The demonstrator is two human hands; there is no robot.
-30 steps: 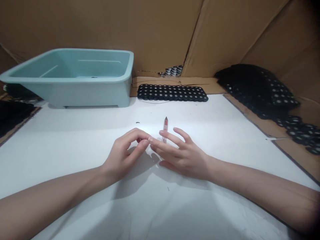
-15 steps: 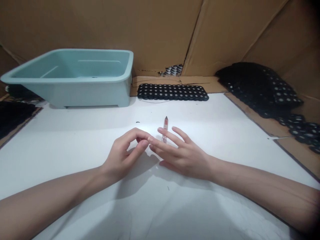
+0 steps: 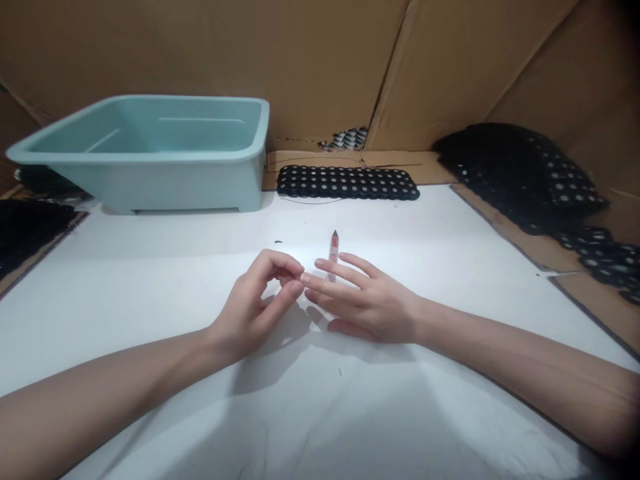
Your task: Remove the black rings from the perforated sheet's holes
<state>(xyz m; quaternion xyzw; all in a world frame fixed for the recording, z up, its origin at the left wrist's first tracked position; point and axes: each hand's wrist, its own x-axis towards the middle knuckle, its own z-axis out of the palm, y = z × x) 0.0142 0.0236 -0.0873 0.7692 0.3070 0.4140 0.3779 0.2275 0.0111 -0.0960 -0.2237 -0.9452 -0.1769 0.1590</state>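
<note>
My left hand rests on the white table with its fingers curled. Its thumb and forefinger are pinched together at the tips; I cannot make out anything between them. My right hand lies flat beside it, fingers stretched out and slightly apart, and its forefinger tip touches the left hand's pinch. A small clear and red pen-like stick with a dark pointed tip lies on the table just beyond the right hand's fingers, partly hidden by them.
A pale teal plastic tub stands at the back left. A black strip with white dots lies at the back centre, and a heap of similar strips sits at the right. Dark material lies at the left edge. Cardboard walls enclose the table.
Both hands stay almost in place. The right hand's fingers have flattened a little, and the view has shifted slightly.
</note>
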